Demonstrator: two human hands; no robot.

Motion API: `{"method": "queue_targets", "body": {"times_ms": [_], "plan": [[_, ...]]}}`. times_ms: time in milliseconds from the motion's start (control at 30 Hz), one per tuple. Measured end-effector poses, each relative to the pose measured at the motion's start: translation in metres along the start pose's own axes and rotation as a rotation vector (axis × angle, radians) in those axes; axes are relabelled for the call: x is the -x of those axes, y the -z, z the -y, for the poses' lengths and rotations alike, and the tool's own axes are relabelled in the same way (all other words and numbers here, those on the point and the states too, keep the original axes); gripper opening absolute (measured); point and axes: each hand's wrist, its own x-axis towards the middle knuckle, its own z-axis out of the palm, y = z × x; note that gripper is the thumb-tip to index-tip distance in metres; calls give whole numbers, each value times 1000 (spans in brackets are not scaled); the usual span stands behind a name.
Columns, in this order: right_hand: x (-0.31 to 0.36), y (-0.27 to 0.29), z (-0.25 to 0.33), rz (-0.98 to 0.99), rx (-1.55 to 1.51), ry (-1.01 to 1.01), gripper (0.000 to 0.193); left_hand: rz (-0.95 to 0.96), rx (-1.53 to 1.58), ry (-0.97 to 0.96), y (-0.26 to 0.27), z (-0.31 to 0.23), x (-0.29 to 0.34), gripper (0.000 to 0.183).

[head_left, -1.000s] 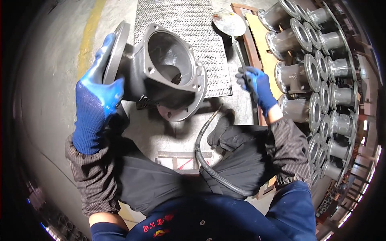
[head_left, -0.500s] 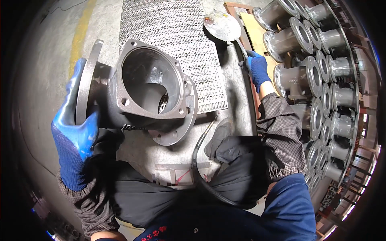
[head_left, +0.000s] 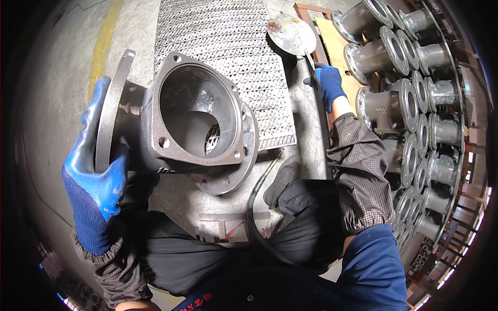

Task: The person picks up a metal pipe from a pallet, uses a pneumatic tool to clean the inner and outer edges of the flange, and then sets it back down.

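Observation:
My left hand [head_left: 98, 166], in a blue coated glove, is closed around the rim of the round left flange of a dark cast-metal valve body [head_left: 139, 150]. Its wide square-flanged opening faces up and shows a hollow inside. The valve body rests over a ribbed metal grating [head_left: 207, 31]; the exact contact underneath is hidden. To the right, my right hand [head_left: 330, 85], also blue-gloved, is closed around a slim-handled tool [head_left: 309, 59]. The tool's far end meets the edge of a round, smeared plate [head_left: 291, 35]. Its kind is too small to make out.
Several flanged pipe pieces [head_left: 384, 106] stand stacked on the right, beside a brown frame with a tan board [head_left: 332, 46]. A black hose [head_left: 251, 207] runs between my legs. Below the valve body lies a small metal stand [head_left: 228, 216] on the floor.
My right hand has shifted slightly left, bringing the tool closer to the round plate. My left hand keeps its hold on the flange. The whole view has shifted a little.

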Motion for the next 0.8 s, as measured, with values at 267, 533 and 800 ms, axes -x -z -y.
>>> {"method": "queue_targets", "body": {"times_ms": [267,533,800], "plan": [[19,58,57,209,-1049,-282,41,-41,12,-75,-2,-1,-6,58],[78,142,184,116,-171,849,53,-3,-98,-28,12,36,-22,55],[82,120,233,-39,351,1153,20,5,-77,-179,19,56,-23,60]]}}
